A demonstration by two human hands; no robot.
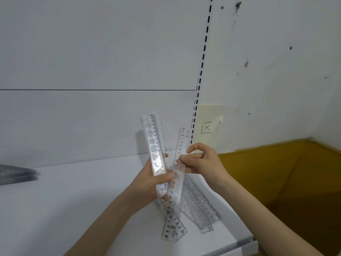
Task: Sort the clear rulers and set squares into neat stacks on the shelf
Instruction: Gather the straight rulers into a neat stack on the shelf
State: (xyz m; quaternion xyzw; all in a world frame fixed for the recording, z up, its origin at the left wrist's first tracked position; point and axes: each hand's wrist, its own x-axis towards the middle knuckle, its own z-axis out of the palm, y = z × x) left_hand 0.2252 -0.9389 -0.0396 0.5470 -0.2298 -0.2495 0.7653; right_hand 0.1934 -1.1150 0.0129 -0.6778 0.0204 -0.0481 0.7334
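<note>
My left hand (151, 180) grips a bunch of clear stencil rulers (155, 143) upright above the white shelf (73, 200), shape cut-outs showing through. My right hand (201, 161) pinches a clear centre-zero ruler (181, 145) near its middle, tilted and crossing just right of the bunch. Under the hands several clear rulers lie loose on the shelf: a pair with 20 cm scales (201, 209) angled toward the right edge, and shorter ones (173, 230) near the front edge. No set square is plainly visible.
The white back panel (92, 117) rises behind the shelf, with a slotted upright (198, 85) at its right end. A yellowish-brown box (286, 182) sits right of the shelf. A grey blurred object (16, 174) lies at the far left.
</note>
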